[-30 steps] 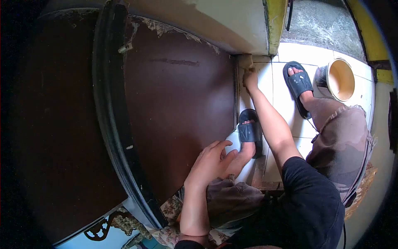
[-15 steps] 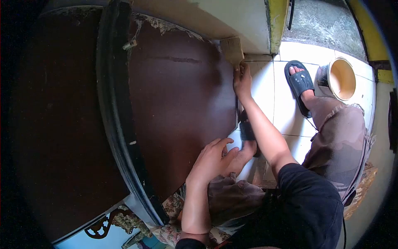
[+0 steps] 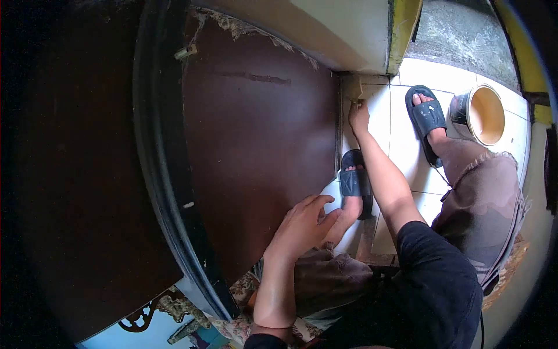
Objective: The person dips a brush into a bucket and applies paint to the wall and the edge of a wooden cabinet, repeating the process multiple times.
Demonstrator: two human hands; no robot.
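My right hand [image 3: 359, 118] is closed on the handle of a flat, light-brown tool [image 3: 351, 87], whose exact kind I cannot make out. The tool is low by the wall corner, just past the right edge of a dark brown panel [image 3: 261, 134]. Nearer to me, my left hand [image 3: 308, 221] hovers over or rests against the panel's lower right part, its fingers apart and nothing in it.
A bucket [image 3: 487, 114] with a pale inside stands on the white tiles [image 3: 401, 139] at the right. My sandalled feet are on the floor. A dark curved frame [image 3: 157, 145] runs down the left, and carved furniture [image 3: 174, 308] shows at bottom left.
My right hand and the tool have moved right, off the panel's edge to above the tiles. My left hand has shifted slightly right. The view has moved a little.
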